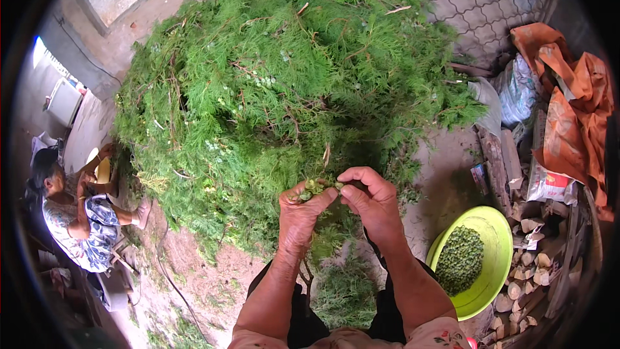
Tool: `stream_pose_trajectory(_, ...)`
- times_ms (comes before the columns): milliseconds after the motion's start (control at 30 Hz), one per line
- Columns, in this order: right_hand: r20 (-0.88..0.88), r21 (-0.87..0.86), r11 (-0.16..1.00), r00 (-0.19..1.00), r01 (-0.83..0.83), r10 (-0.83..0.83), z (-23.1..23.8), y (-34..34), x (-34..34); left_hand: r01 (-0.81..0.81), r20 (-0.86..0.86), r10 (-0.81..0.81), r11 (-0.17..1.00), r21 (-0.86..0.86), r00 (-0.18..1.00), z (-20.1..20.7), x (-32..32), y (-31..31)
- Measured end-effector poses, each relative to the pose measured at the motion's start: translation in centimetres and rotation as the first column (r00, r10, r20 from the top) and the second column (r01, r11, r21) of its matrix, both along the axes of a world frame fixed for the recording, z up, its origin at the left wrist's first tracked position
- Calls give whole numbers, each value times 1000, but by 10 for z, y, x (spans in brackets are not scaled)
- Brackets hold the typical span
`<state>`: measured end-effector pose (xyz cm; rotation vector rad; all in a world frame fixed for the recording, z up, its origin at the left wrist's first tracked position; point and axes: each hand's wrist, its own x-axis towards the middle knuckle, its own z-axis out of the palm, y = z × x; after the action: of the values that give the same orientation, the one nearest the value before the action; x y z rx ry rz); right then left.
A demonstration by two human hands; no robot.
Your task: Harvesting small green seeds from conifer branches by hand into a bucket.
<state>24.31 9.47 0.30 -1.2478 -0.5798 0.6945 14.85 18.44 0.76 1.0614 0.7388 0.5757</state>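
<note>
My left hand (298,213) is closed round a small bunch of green cones (314,187) with bits of leaf. Close beside it, my right hand (378,203) pinches a small green cone (339,185) between thumb and forefinger; the two thumbs nearly meet. Beyond both hands rises a large heap of cut, feathery evergreen branches (278,97), with pale cones among the leaves. To my right stands a yellow-green basin (500,255) holding many small green cones (460,260).
Another person (81,213) sits at the left beside the heap, holding a yellow container (102,169). Stacked firewood (526,278), an orange cloth (575,110) and sacks (516,94) line the right side. Loose greenery (345,291) lies between my legs. Wire mesh (468,0) stands behind.
</note>
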Motion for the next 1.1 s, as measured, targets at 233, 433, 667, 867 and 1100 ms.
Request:
stream_pose_trajectory(233, -666, 242, 953, 684, -180, 298, -14, -5, 10, 80, 102, -69, 991, -110, 992, 0, -2, 4)
stream_pose_trajectory(433, -617, 225, 974, 778, 31, 118, 13, -3, 19, 93, -2, -93, 992, 81, 996, -8, -2, 1)
stream_pose_trajectory(667, 191, -45, 997, 979, -69, 76, 5, -4, 14, 316, -247, -233, 866, 387, 941, -8, 3, -2)
stream_pose_trajectory(867, 341, -63, 998, 939, -29, 49, -4, -2, 9, 357, -286, -251, 834, 421, 925, -9, -2, 0)
stream_pose_trajectory(1100, 173, -168, 985, 985, 36, -7, 2, -6, 9, 231, -46, -226, 947, 223, 973, -16, -10, 4)
